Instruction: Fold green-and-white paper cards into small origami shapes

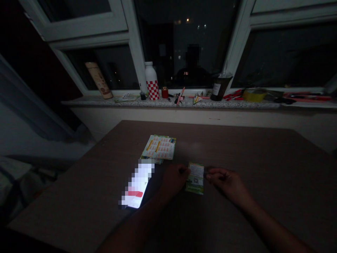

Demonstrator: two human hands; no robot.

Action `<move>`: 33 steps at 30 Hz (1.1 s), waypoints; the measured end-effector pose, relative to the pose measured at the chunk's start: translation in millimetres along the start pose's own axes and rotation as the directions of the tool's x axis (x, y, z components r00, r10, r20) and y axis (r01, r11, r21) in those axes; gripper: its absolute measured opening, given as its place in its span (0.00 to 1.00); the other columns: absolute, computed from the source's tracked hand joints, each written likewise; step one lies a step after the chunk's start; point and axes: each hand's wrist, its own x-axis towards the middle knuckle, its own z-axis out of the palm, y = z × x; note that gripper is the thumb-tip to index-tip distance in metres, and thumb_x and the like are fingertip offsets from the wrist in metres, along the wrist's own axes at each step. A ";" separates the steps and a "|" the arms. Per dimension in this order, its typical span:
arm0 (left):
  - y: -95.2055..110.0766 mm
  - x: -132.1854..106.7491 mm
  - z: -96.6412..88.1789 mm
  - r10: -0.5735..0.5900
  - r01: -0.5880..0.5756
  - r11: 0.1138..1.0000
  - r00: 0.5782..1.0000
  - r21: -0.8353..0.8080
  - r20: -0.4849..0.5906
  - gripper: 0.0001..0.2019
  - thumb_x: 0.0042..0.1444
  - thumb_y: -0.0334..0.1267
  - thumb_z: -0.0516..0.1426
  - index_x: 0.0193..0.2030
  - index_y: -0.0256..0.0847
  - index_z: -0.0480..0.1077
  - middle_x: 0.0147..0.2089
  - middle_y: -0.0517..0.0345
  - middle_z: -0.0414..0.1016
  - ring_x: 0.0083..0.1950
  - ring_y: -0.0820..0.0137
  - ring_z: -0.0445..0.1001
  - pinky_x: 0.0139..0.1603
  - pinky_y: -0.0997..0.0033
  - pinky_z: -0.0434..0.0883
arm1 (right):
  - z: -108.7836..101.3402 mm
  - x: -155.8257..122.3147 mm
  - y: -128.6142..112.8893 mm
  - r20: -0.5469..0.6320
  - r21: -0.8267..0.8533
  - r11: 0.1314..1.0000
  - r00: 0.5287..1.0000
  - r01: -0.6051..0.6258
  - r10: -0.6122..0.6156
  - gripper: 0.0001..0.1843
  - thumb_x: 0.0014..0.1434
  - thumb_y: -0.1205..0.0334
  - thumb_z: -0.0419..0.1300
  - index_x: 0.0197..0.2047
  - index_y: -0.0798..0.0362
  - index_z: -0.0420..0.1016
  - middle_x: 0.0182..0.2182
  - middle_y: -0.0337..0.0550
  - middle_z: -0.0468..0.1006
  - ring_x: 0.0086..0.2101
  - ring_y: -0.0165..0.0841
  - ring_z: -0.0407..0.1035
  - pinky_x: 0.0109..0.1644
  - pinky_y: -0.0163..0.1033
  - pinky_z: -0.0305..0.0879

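A small green and white paper ticket with a printed square code lies over the table in front of me. My left hand is closed, thumb and fingers pinching the ticket's left edge. Just off the right edge is my right hand, fingers curled and tips pressed together. Whether those tips hold anything is too dark to make out. Farther back on the left, a stack of printed tickets shows rows of red print and yellow strips. A lit phone lies left of my left hand, its screen partly blurred.
The brown table reaches toward a window wall. On the stone sill stand a beige flask, a white bottle with red checks, a small red jar and a dark drink cup. Pens and wrappers lie among them.
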 end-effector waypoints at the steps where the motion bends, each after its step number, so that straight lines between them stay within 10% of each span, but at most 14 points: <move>1: -0.8 0.5 -0.8 0.001 -0.001 0.998 1.000 0.066 -0.012 0.13 0.56 0.42 0.52 0.36 0.36 0.76 0.35 0.52 0.78 0.35 0.66 0.75 0.34 0.71 0.66 | -1.6 0.2 1.7 -0.024 -0.074 0.996 0.998 0.049 -0.051 0.16 0.50 0.50 0.64 0.36 0.53 0.77 0.26 0.44 0.80 0.27 0.36 0.72 0.30 0.38 0.66; 11: 4.2 -2.3 3.2 0.054 -0.038 0.914 0.998 0.403 -0.028 0.14 0.58 0.42 0.51 0.35 0.39 0.76 0.36 0.52 0.79 0.37 0.65 0.74 0.42 0.66 0.64 | 5.6 0.0 -4.0 0.267 -0.413 0.770 0.873 0.486 -0.407 0.11 0.60 0.59 0.55 0.36 0.50 0.79 0.32 0.46 0.77 0.34 0.37 0.71 0.39 0.41 0.66; 33: 5.1 -1.7 3.1 0.040 -0.027 0.891 0.999 0.453 -0.019 0.13 0.58 0.42 0.51 0.35 0.40 0.75 0.37 0.52 0.78 0.40 0.64 0.74 0.45 0.66 0.63 | 10.0 3.2 1.6 0.295 -0.521 0.706 0.877 0.480 -0.379 0.10 0.59 0.59 0.56 0.38 0.49 0.79 0.31 0.44 0.76 0.33 0.37 0.71 0.39 0.40 0.65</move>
